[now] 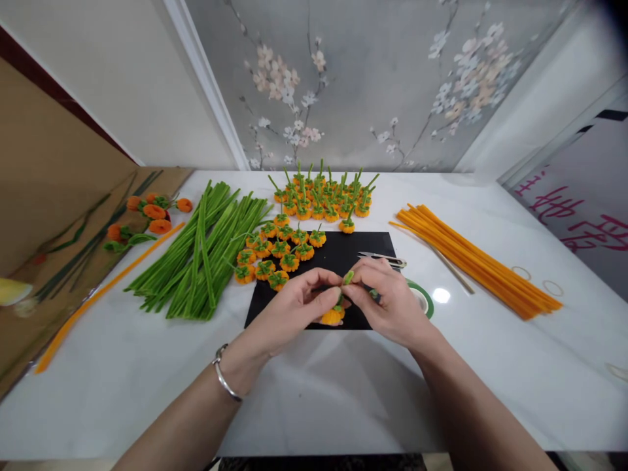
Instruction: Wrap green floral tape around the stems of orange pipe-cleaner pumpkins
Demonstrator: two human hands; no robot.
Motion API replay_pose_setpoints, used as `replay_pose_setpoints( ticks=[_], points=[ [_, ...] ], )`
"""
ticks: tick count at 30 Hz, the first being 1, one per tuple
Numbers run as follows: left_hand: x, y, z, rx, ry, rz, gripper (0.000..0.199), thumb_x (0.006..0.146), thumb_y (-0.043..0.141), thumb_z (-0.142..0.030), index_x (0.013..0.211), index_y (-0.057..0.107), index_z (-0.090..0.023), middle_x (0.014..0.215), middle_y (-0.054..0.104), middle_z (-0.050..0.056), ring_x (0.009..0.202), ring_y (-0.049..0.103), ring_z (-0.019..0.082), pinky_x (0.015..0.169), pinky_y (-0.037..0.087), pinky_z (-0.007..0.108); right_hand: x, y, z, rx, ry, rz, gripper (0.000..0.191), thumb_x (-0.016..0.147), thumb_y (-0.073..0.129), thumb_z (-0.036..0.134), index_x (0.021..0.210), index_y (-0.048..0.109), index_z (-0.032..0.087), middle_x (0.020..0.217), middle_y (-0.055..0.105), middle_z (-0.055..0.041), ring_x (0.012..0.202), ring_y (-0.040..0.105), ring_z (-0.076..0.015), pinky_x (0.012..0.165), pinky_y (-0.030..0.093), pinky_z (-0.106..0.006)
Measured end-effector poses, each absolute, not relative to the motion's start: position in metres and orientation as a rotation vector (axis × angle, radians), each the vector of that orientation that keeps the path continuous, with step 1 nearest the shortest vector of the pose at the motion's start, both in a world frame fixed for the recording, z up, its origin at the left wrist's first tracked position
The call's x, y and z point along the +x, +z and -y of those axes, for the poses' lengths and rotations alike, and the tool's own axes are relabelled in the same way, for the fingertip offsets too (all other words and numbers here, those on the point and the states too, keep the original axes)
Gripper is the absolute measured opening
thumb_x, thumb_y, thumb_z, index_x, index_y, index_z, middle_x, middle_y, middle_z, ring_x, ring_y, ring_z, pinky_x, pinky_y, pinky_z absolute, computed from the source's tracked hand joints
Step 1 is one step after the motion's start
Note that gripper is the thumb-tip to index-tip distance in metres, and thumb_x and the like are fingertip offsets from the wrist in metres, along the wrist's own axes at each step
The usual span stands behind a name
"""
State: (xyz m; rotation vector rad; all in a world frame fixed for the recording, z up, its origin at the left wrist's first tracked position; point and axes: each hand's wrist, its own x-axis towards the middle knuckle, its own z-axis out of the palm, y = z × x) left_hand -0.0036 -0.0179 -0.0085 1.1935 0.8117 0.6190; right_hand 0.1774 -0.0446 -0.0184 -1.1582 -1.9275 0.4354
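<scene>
Over the near edge of a flat black rectangular mat, a small orange fuzzy pumpkin with a green top is held between two bare hands. The left hand, a silver bangle at its wrist, pinches the pumpkin by its green top; the right hand pinches the top's short green stem between thumb and fingers. Beside the right hand are silver-bladed snips and a green-edged tape roll. Similar pumpkins cluster at the mat's left, with more behind. Farther out on the white table, bundled fuzzy stems lie: green left, orange right.
</scene>
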Motion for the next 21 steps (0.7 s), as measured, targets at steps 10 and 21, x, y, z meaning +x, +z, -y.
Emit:
replay_pose_setpoints(
  ticks=[10,21],
  points=[
    [0.006,-0.023,0.024,1.732,0.859,-1.14,0.012,0.073,0.065,-0.015,0.063,0.059,-0.015,0.097,0.066,0.007,0.085,0.065,0.018,0.07,0.051,0.028,0.168,-0.024,0.046,-1.229,0.229,2.048,0.019,0.092,0.05,0.019,0.074,0.056,0.018,0.078,0.062,-0.0017,0.075,0.053,-0.0158,0.07,0.03,-0.034],
    [0.005,-0.021,0.022,1.637,0.808,-1.083,0.011,0.074,0.063,-0.013,0.066,0.071,-0.015,0.096,0.073,0.006,0.089,0.066,0.018,0.079,0.05,0.027,0.172,-0.027,0.041,-1.201,0.207,2.089,0.021,0.093,0.048,0.019,0.075,0.058,0.017,0.078,0.063,-0.0028,0.074,0.052,-0.016,0.069,0.03,-0.034]
  ],
)
